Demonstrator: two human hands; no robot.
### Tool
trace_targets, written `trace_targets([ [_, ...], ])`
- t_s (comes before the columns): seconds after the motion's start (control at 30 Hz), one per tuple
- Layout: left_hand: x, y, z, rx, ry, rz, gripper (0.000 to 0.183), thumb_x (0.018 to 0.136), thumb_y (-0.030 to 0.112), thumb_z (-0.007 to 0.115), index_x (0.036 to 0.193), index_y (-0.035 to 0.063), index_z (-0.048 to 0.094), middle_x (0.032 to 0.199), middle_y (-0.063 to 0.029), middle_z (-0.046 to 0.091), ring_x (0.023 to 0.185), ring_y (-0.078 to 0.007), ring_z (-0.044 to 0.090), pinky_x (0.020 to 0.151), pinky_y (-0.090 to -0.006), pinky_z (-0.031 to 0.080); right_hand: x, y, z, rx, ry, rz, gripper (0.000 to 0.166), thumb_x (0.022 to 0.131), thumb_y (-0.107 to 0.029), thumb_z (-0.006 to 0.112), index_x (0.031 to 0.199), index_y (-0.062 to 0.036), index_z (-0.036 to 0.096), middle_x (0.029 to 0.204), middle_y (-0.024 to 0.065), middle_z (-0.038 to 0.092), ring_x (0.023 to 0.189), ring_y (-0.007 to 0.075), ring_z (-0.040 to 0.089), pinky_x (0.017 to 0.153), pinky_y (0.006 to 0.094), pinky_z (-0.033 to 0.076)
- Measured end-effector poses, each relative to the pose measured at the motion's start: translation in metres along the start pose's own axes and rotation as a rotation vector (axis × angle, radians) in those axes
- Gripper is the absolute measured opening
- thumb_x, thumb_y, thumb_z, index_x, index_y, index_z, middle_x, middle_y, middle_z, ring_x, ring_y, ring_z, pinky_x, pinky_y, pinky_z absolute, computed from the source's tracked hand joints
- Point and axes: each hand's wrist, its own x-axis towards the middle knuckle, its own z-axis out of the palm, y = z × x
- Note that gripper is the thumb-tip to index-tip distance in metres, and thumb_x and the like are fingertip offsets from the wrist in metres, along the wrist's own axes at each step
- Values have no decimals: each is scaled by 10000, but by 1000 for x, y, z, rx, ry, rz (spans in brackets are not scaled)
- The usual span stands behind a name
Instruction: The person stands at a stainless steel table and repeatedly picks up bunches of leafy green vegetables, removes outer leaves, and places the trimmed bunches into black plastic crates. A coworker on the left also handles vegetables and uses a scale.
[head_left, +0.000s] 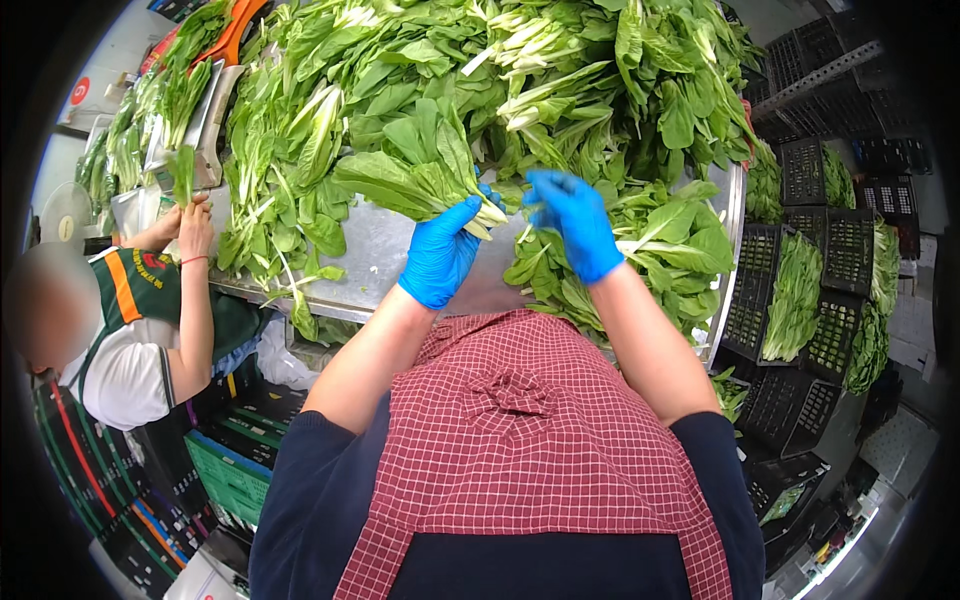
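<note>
My left hand (448, 251), in a blue glove, grips a bunch of leafy greens (420, 172) by its pale stem ends. The leaves fan up and to the left above the metal table. Just right of the stems is my right hand (571, 223), also gloved in blue and blurred by motion. Its fingers are bent toward the bunch, and whether anything is between them is unclear. Loose greens (667, 244) lie under and beside my right forearm. A large heap of the same greens (442, 67) covers the far part of the table (367, 259).
At the left, a co-worker (150, 315) holds a small bunch of greens (182, 176) near a scale (202, 135). Black crates (757, 277) with greens stand past the table's right edge. A green crate (225, 472) and stacked dark crates (82, 457) are low at the left.
</note>
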Motion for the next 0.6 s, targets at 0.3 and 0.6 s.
trace_targets([
  [0.3,-4,-9,-3,39,-5,-6,328,903,34,573,1219,-18,499,1068,-141,607,1023,-258,595,943,-426,492,99,-4,30,264,168,141,293,846,-320,704,958,-66,611,798,60,669,602,141,609,549,287,487],
  [0.6,-8,8,12,134,-4,91,288,899,51,586,1179,5,537,1081,-133,629,1002,-234,601,915,-361,485,8,8,-4,-94,374,-180,299,806,-189,765,944,4,584,744,38,628,587,71,555,499,229,448],
])
